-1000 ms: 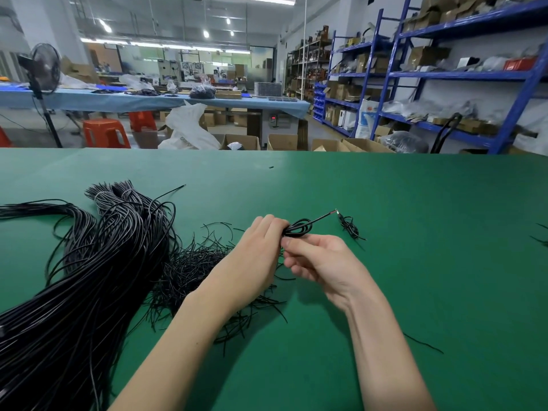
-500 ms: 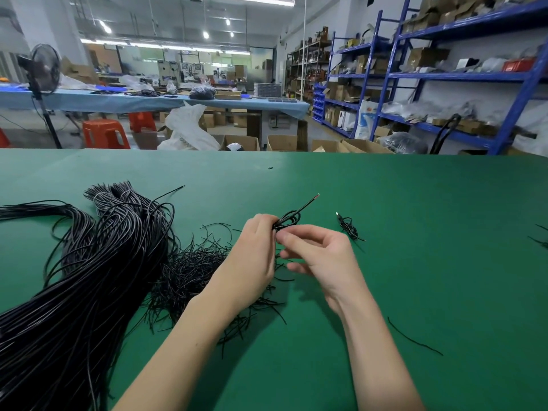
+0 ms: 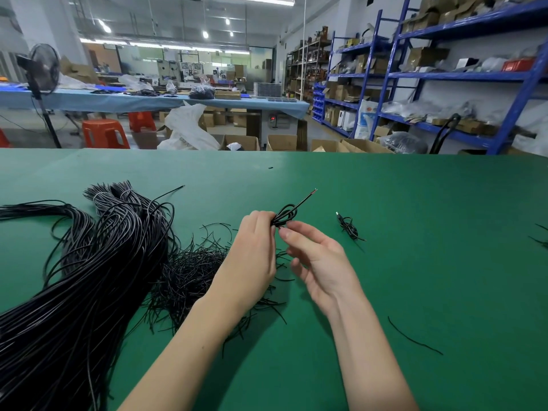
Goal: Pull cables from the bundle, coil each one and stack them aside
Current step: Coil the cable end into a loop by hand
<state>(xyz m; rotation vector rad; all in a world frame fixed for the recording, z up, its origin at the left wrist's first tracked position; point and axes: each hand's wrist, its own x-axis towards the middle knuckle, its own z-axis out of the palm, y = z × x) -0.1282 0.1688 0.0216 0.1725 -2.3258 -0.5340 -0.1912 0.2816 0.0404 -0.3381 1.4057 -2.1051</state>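
Careful: your left hand (image 3: 252,247) pinches the coil (image 3: 285,215), your right hand (image 3: 318,256) stays loose beside it. Let go early and it springs open.

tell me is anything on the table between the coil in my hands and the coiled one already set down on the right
Nothing visible. The coil, held by the left hand with the right hand at it, has only bare green table between it and the finished coil. The loose strand lies nearer you, off that path.
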